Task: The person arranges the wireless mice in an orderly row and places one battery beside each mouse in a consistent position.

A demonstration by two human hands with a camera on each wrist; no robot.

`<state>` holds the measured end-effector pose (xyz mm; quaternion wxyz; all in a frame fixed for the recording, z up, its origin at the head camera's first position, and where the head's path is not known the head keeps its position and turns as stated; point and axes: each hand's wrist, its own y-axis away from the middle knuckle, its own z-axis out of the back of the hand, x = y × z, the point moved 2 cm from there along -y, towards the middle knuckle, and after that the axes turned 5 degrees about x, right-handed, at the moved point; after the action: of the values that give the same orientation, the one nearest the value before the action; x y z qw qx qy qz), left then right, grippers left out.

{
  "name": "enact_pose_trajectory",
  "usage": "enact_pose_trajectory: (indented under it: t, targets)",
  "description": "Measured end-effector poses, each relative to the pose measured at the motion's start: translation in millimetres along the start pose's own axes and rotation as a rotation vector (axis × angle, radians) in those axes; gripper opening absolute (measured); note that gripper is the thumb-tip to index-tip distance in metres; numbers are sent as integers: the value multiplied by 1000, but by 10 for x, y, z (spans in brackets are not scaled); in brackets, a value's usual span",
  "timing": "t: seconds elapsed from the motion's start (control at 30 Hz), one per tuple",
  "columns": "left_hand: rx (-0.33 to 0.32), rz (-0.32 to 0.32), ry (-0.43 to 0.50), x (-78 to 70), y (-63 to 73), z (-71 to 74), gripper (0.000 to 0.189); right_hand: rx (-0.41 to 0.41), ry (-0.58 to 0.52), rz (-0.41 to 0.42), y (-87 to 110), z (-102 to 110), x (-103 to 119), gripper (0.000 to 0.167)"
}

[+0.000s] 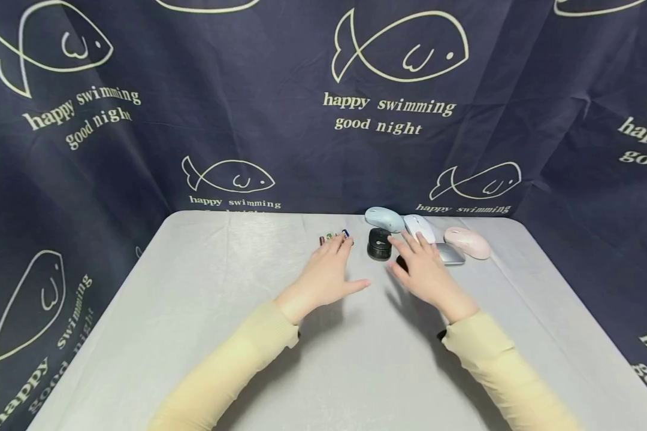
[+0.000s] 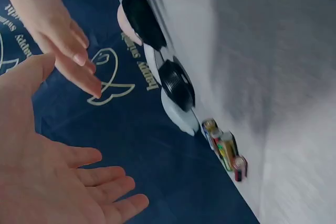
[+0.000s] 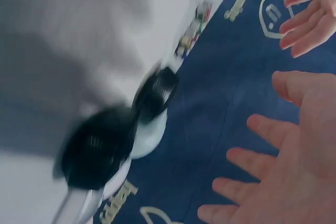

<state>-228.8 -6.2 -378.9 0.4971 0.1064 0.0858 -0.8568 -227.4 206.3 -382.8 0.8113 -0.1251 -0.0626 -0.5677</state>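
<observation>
My left hand is held over the table with its fingers spread and nothing in it, close to several small batteries that stand in a row. Its fingertips overlap them in the head view. My right hand, also empty with fingers apart, hovers above a black mouse that it mostly hides in the head view. A squat black device with ribbed sides sits between the two hands, near the right fingertips. Beside the right hand lies a grey mouse, partly covered by it.
Along the back edge of the pale table lie a light blue mouse and a white mouse. A pink mouse is farther right. Dark blue fish-print cloth hangs behind and at both sides.
</observation>
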Motion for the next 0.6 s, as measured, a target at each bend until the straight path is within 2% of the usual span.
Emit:
enact_pose_trajectory:
  t: [0.13, 0.37, 0.6]
  targets:
    - [-1, -23, -15, -125, -182, -32, 99, -2, 15, 13, -64, 98, -213, 51]
    - [2, -45, -28, -369, -451, -141, 101, -37, 12, 157, -145, 120, -614, 44]
    - [13, -37, -27, -536, -686, -300, 101, 40, 1, 135, -211, 35, -984, 57]
